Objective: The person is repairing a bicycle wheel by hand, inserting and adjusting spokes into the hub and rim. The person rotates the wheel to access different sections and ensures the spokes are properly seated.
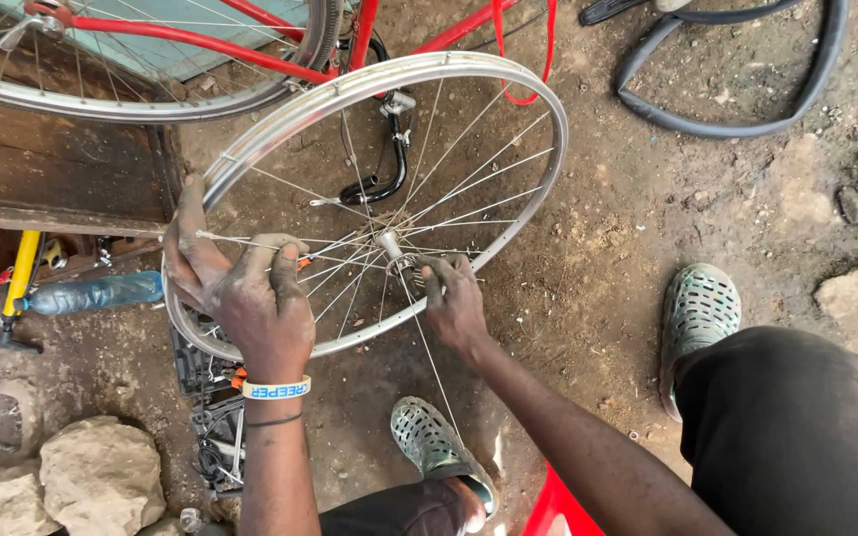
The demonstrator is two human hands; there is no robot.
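Over the dirt floor, your hands hold a bare wheel.
Left hand grips the rim; right hand pinches spokes, hub half hidden.

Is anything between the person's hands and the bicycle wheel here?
Nothing visible. The left hand already grips the wheel at its rim and spokes, and the right hand rests on the spokes beside the hub.

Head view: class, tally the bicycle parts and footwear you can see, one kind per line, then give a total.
Bare wheel rims with spokes: 1
Wheels mounted on the red bicycle: 1
Loose black inner tubes: 1
Green perforated shoes: 2
Total: 5
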